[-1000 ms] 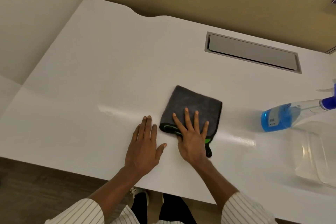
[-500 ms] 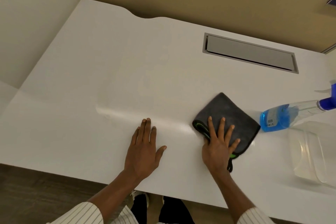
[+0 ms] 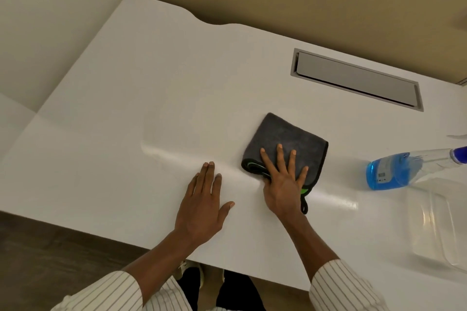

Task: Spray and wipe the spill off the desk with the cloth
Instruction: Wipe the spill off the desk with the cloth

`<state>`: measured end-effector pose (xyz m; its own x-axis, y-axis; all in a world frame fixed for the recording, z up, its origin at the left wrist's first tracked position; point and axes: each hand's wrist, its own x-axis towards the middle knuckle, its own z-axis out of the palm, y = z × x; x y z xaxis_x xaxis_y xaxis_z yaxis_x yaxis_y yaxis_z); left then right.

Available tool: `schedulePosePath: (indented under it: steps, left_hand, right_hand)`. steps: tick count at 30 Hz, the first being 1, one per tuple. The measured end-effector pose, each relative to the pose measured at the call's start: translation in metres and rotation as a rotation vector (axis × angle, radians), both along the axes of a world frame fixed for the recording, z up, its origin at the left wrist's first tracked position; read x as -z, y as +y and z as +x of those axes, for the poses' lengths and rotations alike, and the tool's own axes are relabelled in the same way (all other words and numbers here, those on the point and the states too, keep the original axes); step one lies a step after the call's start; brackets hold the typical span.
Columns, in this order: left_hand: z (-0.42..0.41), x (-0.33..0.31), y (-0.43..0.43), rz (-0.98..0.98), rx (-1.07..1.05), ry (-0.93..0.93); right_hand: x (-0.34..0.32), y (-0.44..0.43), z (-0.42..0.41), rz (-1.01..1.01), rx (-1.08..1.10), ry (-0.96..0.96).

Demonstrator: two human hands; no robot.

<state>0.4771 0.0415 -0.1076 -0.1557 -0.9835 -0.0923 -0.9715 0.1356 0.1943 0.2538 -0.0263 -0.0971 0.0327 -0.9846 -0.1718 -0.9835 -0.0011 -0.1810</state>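
**On the white surface, a flat palm on the cloth**

Nearest, the left hand (image 3: 202,207) lies flat on the surface (image 3: 126,113), fingers spread, clamped on nothing. Just right of it, the right hand (image 3: 283,184) presses flat with splayed fingers on the near edge of the folded grey cloth (image 3: 285,139). Well right, a spray bottle (image 3: 394,171) with blue liquid lies on its side. Farther back sits a recessed grey hatch (image 3: 353,81)

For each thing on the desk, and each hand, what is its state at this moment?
cloth: folded, flat on the desk, pressed by right hand
right hand: open, fingers spread on the cloth
left hand: open, flat on bare desk
spray bottle: lying on its side, part full of blue liquid, untouched
clear container: empty, untouched
cable hatch: lid closed
desk: glossy streak near the hands
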Motion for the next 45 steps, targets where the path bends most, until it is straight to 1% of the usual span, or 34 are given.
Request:
schedulePosePath:
  steps: [4,8,10,15,18,20,23,28,31,36,40,42,45]
  left_hand:
    - [0.009,-0.005,0.003,0.011,-0.023,0.031]
    - [0.030,-0.007,0.011,0.028,-0.114,0.068]
    - [0.039,-0.007,0.015,0.041,-0.145,0.068]
    - [0.045,-0.008,0.023,0.055,-0.167,0.081]
    - [0.045,-0.011,0.024,0.081,-0.182,0.074]
    - [0.045,-0.012,0.025,0.085,-0.196,0.074]
    - [0.050,-0.012,0.029,0.093,-0.219,0.078]
    - [0.062,-0.011,0.031,0.083,-0.233,0.100]
    - [0.067,-0.010,0.031,0.099,-0.243,0.094]
    - [0.069,-0.011,0.034,0.125,-0.229,0.055]
    - [0.068,-0.012,0.035,0.126,-0.224,0.028]
    - [0.067,-0.013,0.039,0.114,-0.227,0.023]
    - [0.067,-0.012,0.045,0.088,-0.238,0.030]
  right_hand:
    - [0.001,0.022,0.018,-0.007,0.031,-0.004]
    - [0.005,0.068,0.043,-0.051,-0.113,-0.023]
    - [0.006,0.074,0.053,-0.043,-0.154,-0.021]
    - [0.003,0.020,0.063,0.000,-0.230,-0.005]
    - [-0.001,-0.023,0.070,0.035,-0.224,0.004]
    - [-0.003,-0.034,0.076,0.051,-0.202,0.017]
    - [-0.007,-0.021,0.085,0.058,-0.204,0.028]
    - [-0.001,0.032,0.095,0.050,-0.330,0.030]
    - [-0.001,0.030,0.101,0.055,-0.321,0.020]
    - [-0.004,-0.026,0.119,0.048,-0.331,0.051]
    - [-0.007,-0.078,0.146,0.085,-0.325,0.006]
    - [-0.008,-0.087,0.157,0.105,-0.392,-0.021]
    - [-0.008,-0.079,0.155,0.120,-0.571,-0.047]
